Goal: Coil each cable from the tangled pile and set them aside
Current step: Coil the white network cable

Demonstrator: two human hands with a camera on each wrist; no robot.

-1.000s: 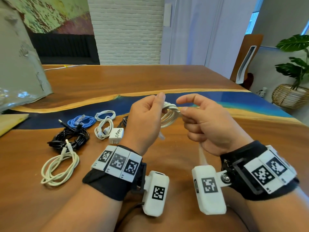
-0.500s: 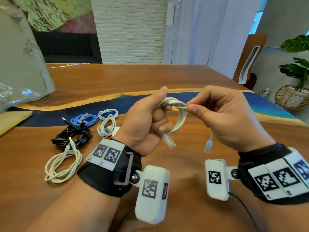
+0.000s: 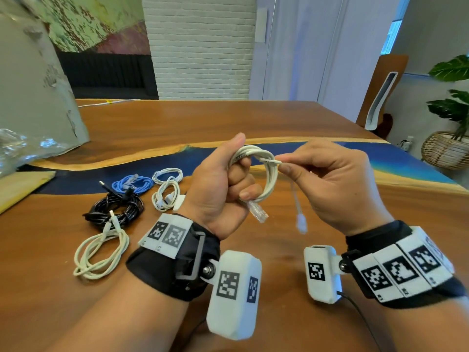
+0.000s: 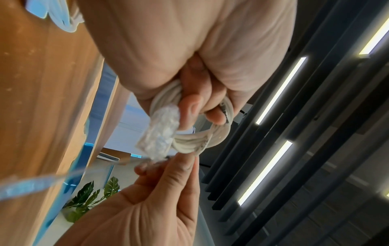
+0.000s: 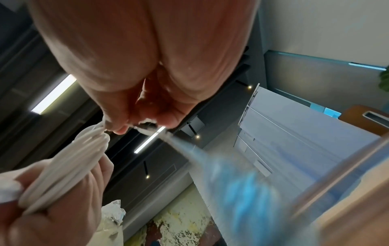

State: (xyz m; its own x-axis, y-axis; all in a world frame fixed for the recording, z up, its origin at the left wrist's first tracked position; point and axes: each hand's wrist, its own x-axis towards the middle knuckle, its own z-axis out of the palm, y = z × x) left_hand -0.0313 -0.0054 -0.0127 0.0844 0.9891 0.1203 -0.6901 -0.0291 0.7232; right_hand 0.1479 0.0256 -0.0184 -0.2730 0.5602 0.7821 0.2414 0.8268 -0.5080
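My left hand (image 3: 225,189) grips a small coil of white network cable (image 3: 266,174) above the table, fingers curled through the loops. One clear plug (image 3: 257,212) sticks out below the fist. My right hand (image 3: 330,181) pinches the cable's free end (image 3: 275,161) at the top of the coil, and the tail with the second plug (image 3: 301,222) hangs down between the hands. From the left wrist, the coil (image 4: 197,141) and plug (image 4: 160,129) show under the fingers. The right wrist view has the coil (image 5: 69,168) at lower left.
Several coiled cables lie on the wooden table (image 3: 253,123) at left: a cream one (image 3: 101,250), a black one (image 3: 114,209), a blue one (image 3: 132,184), two white ones (image 3: 166,191). A grey bag (image 3: 33,102) stands at far left. A chair (image 3: 380,92) stands beyond the right corner.
Both hands rose slightly and turned. The right hand went from feeding cable at the coil to pinching the free end at its top, with the tail plug hanging loose.
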